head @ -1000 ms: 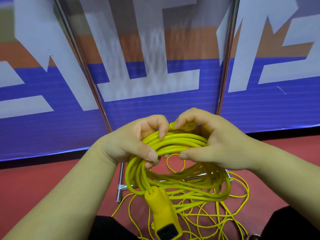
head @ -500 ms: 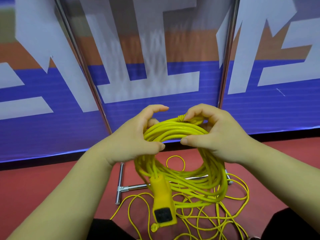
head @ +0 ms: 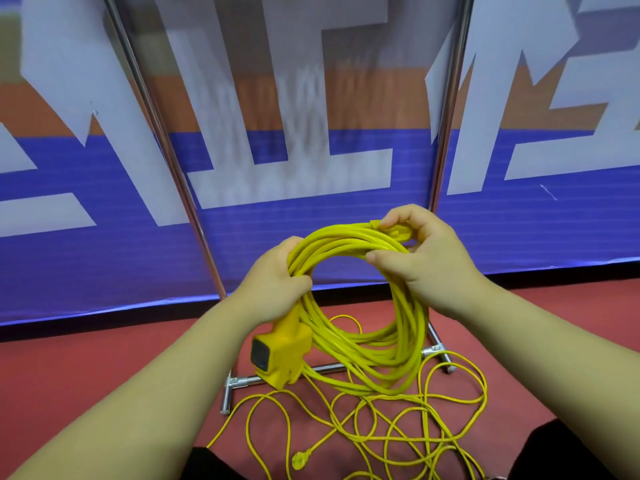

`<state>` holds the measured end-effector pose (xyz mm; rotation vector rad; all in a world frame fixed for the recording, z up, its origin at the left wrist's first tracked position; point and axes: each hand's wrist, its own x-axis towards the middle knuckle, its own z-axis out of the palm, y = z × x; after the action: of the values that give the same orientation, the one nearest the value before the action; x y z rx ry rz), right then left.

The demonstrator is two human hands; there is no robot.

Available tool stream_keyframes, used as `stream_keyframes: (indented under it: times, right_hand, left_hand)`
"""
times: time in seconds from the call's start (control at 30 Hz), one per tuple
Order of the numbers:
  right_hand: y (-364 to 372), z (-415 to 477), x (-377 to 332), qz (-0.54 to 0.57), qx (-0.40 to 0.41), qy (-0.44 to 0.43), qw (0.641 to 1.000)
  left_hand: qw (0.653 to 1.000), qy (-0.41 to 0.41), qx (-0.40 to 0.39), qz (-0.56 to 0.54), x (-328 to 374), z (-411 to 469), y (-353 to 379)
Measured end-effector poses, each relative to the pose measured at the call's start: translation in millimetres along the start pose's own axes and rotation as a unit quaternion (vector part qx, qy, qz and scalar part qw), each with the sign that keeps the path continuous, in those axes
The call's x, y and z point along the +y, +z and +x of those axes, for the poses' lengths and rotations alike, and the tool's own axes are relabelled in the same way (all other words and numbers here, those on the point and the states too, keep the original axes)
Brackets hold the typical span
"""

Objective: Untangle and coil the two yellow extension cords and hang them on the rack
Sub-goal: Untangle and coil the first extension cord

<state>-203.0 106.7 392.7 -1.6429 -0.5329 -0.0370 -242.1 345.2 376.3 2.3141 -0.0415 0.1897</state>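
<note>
Banner (head: pixel 104 254) first, blue with big white shapes and an orange band, filling everything from nine o'clock across twelve to three. Under it the red floor (head: pixel 86 368) runs across the lower view. Your rack (head: pixel 449 98) stands right in front of that banner: two shiny poles rise at eleven and one o'clock, and its low base bar lies on the floor behind the cords.

Down at six o'clock, the loose cord (head: pixel 381 427) sprawls over the floor in thin tangled loops, just this side of the rack's base. And up in the middle is the coiled cord (head: pixel 410 317), a thick ring of many turns held off the floor!

Your left hand (head: pixel 273 282) wraps the ring at its nine o'clock, fingers curled round the bundle. Your right hand (head: pixel 429 258) takes it at one o'clock, thumb pressed on the near side of the strands, fingertips pinching a thicker cord end (head: pixel 398 233) against the top.

Next, the socket block (head: pixel 280 351), yellow with a dark face, dangles at the ring's seven o'clock, just under your left wrist. Smallest of all, a yellow plug (head: pixel 298 459) lies on the floor at six o'clock, on the end of a thin strand.
</note>
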Motion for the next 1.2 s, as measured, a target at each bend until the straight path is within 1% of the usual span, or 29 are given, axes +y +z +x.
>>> stream_keyframes:
  times: [0.07, 0.17, 0.3, 0.33, 0.43, 0.5, 0.6, 0.67, 0.73, 0.77, 0.83, 0.9, 1.0, 1.03, 1.1, 1.17, 1.2]
  right_hand:
    - [-7.3, 4.2, 3.8, -0.017, -0.03, 0.007, 0.999]
    - [-13.7, 7.6, 11.5, -0.017, -0.05, 0.024, 0.998]
    - [-17.0, 9.5, 14.2, -0.011, -0.109, 0.079, 0.991]
    - [-18.9, 11.2, 13.9, -0.041, -0.117, 0.079, 0.989]
    - [-26.0, 13.4, 4.0, -0.207, -0.124, 0.039, 0.97]
    - [-28.8, 12.5, -5.0, -0.282, -0.141, 0.01, 0.949]
    - [-23.9, 9.5, -11.4, -0.387, -0.175, -0.039, 0.904]
    - [-13.3, 7.7, -10.4, -0.418, -0.206, -0.047, 0.884]
    - [-1.7, 6.2, -7.0, -0.412, -0.238, -0.046, 0.879]
    - [2.6, 5.9, -5.9, -0.399, -0.247, -0.044, 0.882]
    - [5.0, 6.3, -3.4, -0.341, -0.243, -0.025, 0.908]
    - [1.2, 6.5, -2.3, -0.254, -0.234, 0.004, 0.938]
    - [-5.0, 6.1, -5.2, -0.157, -0.236, 0.021, 0.959]
    - [-6.6, 6.2, -7.1, -0.142, -0.229, 0.021, 0.963]
    - [-9.9, 6.2, -10.5, -0.115, -0.204, 0.023, 0.972]
    - [-11.8, 4.9, -11.8, -0.093, -0.188, 0.029, 0.977]
    - [-11.8, 3.8, -11.6, -0.086, -0.183, 0.033, 0.979]
  left_hand:
    - [1.0, 0.008, -0.019, 0.001, 1.8, 1.4, -7.7]
    - [0.999, 0.017, -0.035, 0.029, 5.7, 2.4, -14.3]
    - [0.999, -0.009, -0.048, 0.011, 12.5, -3.6, -15.7]
    - [0.999, -0.01, -0.049, 0.013, 13.2, -4.7, -16.4]
    - [0.998, -0.005, -0.058, 0.04, 14.8, -7.5, -18.1]
    - [0.996, -0.006, -0.071, 0.047, 15.7, -9.1, -17.1]
    - [0.993, 0.007, -0.1, 0.062, 19.4, -10.3, -12.7]
    - [0.99, 0.022, -0.118, 0.073, 22.3, -10.8, -9.2]
    - [0.989, 0.032, -0.125, 0.075, 25.9, -12.9, -5.7]
    - [0.989, 0.031, -0.125, 0.069, 27.8, -14.2, -4.7]
    - [0.991, 0.026, -0.12, 0.044, 31.1, -16.7, -5.2]
    - [0.993, 0.026, -0.116, 0.009, 34.7, -17.2, -9.3]
    - [0.99, 0.031, -0.132, -0.046, 35.4, -15.6, -19.7]
    - [0.988, 0.036, -0.14, -0.045, 33.8, -14.4, -22.9]
    - [0.988, 0.037, -0.152, 0.001, 28.5, -11.1, -25.5]
    - [0.985, 0.018, -0.165, 0.045, 24.6, -9.0, -23.0]
    - [0.983, 0.003, -0.176, 0.048, 23.8, -8.5, -20.6]
